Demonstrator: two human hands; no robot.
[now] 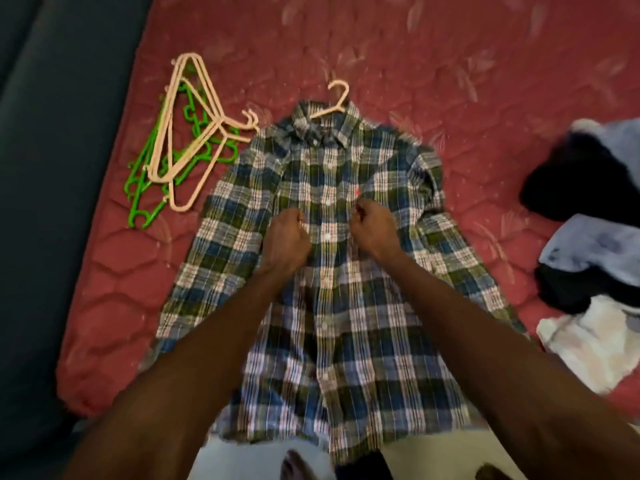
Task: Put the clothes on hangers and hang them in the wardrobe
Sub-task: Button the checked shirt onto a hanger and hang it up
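Observation:
A plaid shirt point(346, 323) in blue, green and white lies flat, front up, on the red mattress point(433, 64). A pale pink hanger point(334, 98) sits inside it, with only its hook and neck showing out of the collar. My left hand point(285, 239) and my right hand point(372, 230) rest on the chest of the shirt, one on each side of the button line. Both have their fingers curled and pinch the fabric near the placket. The wardrobe is out of view.
A pile of spare hangers point(180, 140), pink over green, lies on the mattress left of the shirt. Several other clothes point(595, 244), dark, light blue and white, are heaped at the right edge. A dark floor strip point(41, 202) runs along the left.

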